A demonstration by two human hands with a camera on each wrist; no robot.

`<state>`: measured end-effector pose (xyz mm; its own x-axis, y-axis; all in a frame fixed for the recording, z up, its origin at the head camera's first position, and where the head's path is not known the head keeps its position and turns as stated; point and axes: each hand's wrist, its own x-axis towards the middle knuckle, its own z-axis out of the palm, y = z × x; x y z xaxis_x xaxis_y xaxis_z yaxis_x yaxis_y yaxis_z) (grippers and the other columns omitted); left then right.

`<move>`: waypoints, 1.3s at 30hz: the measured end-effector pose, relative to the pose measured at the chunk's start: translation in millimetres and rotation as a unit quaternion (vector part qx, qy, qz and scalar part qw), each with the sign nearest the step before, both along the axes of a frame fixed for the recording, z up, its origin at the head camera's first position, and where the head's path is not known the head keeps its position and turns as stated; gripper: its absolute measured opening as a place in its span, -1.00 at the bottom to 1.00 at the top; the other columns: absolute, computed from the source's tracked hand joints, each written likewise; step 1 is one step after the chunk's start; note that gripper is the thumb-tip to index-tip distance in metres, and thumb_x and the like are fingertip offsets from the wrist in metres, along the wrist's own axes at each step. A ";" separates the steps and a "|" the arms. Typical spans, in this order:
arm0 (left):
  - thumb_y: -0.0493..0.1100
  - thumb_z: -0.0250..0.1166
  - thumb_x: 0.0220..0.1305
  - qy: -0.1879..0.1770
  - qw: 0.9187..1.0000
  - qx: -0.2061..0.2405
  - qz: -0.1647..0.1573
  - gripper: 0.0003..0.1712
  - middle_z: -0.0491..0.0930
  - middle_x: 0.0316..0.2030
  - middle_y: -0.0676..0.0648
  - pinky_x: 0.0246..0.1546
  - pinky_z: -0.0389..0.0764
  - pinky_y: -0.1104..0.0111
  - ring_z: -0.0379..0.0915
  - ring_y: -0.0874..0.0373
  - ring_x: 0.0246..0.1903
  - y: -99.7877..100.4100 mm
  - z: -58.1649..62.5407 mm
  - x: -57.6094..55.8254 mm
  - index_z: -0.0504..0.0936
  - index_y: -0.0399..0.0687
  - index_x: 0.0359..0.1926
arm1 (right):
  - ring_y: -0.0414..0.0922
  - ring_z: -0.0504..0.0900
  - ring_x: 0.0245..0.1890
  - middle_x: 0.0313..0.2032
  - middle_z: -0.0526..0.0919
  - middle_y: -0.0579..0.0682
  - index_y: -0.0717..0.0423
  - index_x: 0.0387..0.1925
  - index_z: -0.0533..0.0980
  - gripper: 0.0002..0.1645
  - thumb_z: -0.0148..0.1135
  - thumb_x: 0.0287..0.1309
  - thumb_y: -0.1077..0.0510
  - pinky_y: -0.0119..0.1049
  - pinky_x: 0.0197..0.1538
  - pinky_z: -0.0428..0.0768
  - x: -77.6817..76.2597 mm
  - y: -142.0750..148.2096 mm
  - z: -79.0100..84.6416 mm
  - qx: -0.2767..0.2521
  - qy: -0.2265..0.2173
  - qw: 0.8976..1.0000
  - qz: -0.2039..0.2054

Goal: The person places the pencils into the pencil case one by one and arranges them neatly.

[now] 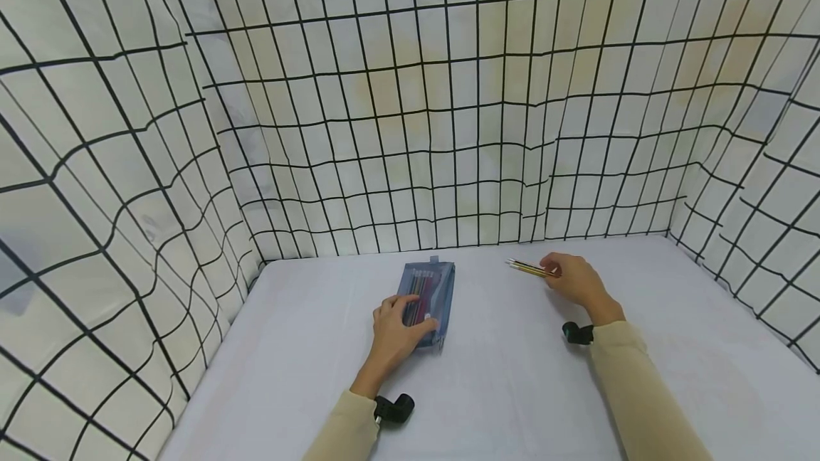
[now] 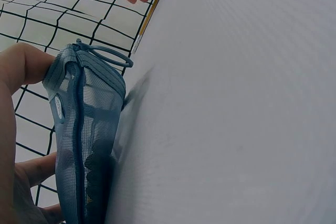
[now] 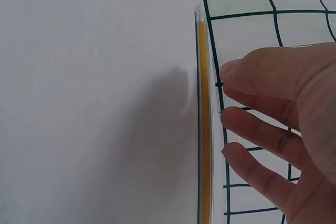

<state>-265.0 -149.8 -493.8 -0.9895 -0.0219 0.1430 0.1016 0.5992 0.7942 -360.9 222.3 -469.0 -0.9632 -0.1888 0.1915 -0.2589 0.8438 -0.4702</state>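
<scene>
A blue mesh zip pencil case point(image 1: 443, 295) lies on the white table with several pencils or pens point(image 1: 419, 283) showing through it. My left hand point(image 1: 393, 329) rests on the case, fingers on its upper side and thumb by the zip end. In the left wrist view the case point(image 2: 86, 124) is seen from its zip edge, with a loop point(image 2: 110, 56) at one end. To the right, loose pencils point(image 1: 528, 268), yellow and dark with pale tips, lie side by side. Just over them is my right hand point(image 1: 573, 279), its fingertips spread close above the pencils point(image 3: 205, 119), not wrapped around them.
A white cloth-covered table point(image 1: 500, 383) extends around both hands. White walls with a black grid net point(image 1: 448, 112) stand at the back and both sides. A dark wrist camera point(image 1: 393, 409) is strapped at the left sleeve, another camera point(image 1: 578, 333) at the right.
</scene>
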 end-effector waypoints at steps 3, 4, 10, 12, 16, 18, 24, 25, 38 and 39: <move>0.24 0.41 0.08 0.000 1.000 0.001 0.001 -0.20 0.27 0.42 -0.29 0.29 0.31 -0.29 0.09 -0.26 0.39 0.2 0.1 0.0 0.55 0.03 0.32 | 0.06 0.68 -0.14 -0.14 0.75 0.16 0.24 0.05 0.61 -0.62 0.29 0.16 0.30 0.00 -0.09 0.60 -0.9 2.7 -0.4 0.006 -0.006 1.000 -0.004; 0.24 0.41 0.08 0.001 1.000 0.001 0.001 -0.20 0.27 0.42 -0.29 0.29 0.31 -0.29 0.10 -0.25 0.39 0.3 0.2 0.0 0.55 0.03 0.32 | 0.06 0.68 -0.14 -0.15 0.75 0.16 0.25 0.04 0.62 -0.62 0.29 0.15 0.30 0.01 -0.09 0.60 -0.9 3.3 -0.2 0.007 -0.008 1.000 -0.007; 0.24 0.41 0.09 -0.003 1.000 0.000 0.001 -0.21 0.27 0.43 -0.28 0.29 0.31 -0.29 0.10 -0.25 0.39 0.8 0.5 -0.1 0.55 0.04 0.32 | 0.10 0.69 -0.12 -0.11 0.75 0.20 0.27 0.04 0.61 -0.63 0.30 0.17 0.31 0.05 -0.07 0.61 0.4 4.9 1.5 0.016 -0.020 0.999 -0.018; 0.24 0.41 0.09 -0.004 1.000 0.000 0.001 -0.21 0.27 0.43 -0.28 0.29 0.31 -0.29 0.09 -0.25 0.39 0.9 0.6 -0.1 0.54 0.05 0.32 | 0.10 0.70 -0.12 -0.09 0.75 0.21 0.26 0.05 0.61 -0.63 0.30 0.18 0.31 0.03 -0.10 0.62 0.2 5.7 0.8 0.025 -0.024 0.999 -0.024; 0.23 0.41 0.09 -0.004 1.000 -0.001 0.000 -0.21 0.27 0.43 -0.27 0.29 0.30 -0.30 0.09 -0.25 0.39 1.5 -0.1 -0.7 0.54 0.05 0.32 | 0.09 0.70 -0.13 -0.06 0.75 0.19 0.22 0.05 0.62 -0.64 0.30 0.19 0.29 0.00 -0.16 0.61 -0.2 7.6 -0.5 0.038 -0.032 0.998 -0.039; 0.23 0.41 0.10 -0.004 1.000 -0.001 0.000 -0.21 0.27 0.43 -0.27 0.29 0.30 -0.30 0.09 -0.25 0.39 1.7 -0.4 -0.7 0.54 0.05 0.32 | 0.08 0.70 -0.16 -0.07 0.75 0.19 0.22 0.04 0.62 -0.64 0.30 0.19 0.30 -0.01 -0.17 0.61 0.5 8.1 -0.7 0.040 -0.034 0.998 -0.043; 0.24 0.41 0.09 -0.003 1.000 -0.001 0.000 -0.21 0.26 0.43 -0.26 0.30 0.30 -0.29 0.08 -0.24 0.40 1.3 -0.4 0.1 0.55 0.04 0.32 | 0.04 0.68 -0.21 -0.13 0.75 0.16 0.21 0.01 0.64 -0.66 0.27 0.17 0.33 -0.07 -0.21 0.59 1.2 9.3 -1.1 0.033 -0.038 0.998 -0.040; 0.25 0.41 0.09 -0.003 1.000 -0.002 0.000 -0.21 0.26 0.43 -0.26 0.30 0.30 -0.29 0.08 -0.24 0.40 1.2 -0.4 0.2 0.55 0.04 0.32 | 0.03 0.68 -0.21 -0.14 0.75 0.15 0.21 0.00 0.64 -0.66 0.27 0.16 0.34 -0.07 -0.21 0.59 0.9 9.6 -1.6 0.034 -0.038 0.998 -0.038; 0.26 0.41 0.08 -0.002 1.000 -0.001 0.001 -0.20 0.27 0.43 -0.26 0.29 0.31 -0.30 0.08 -0.25 0.40 -0.6 -2.5 -0.3 0.55 0.06 0.31 | 0.03 0.69 -0.23 -0.19 0.76 0.13 0.17 -0.01 0.65 -0.68 0.30 0.18 0.32 -0.03 -0.18 0.60 -1.4 11.7 -5.1 0.037 -0.045 0.998 -0.026; 0.26 0.41 0.08 -0.002 1.000 -0.002 0.001 -0.20 0.27 0.43 -0.26 0.29 0.31 -0.30 0.09 -0.25 0.40 -0.6 -2.7 -0.5 0.55 0.07 0.31 | 0.03 0.69 -0.23 -0.19 0.76 0.13 0.16 -0.01 0.65 -0.68 0.30 0.18 0.32 -0.03 -0.19 0.59 -1.1 11.6 -4.6 0.038 -0.046 0.998 -0.026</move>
<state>-265.4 -150.4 -496.5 -0.9899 -0.0240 0.1400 0.0976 0.6018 0.7926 -362.0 233.9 -473.5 -0.9848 -0.1493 0.0882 -0.1728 0.8891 -0.4238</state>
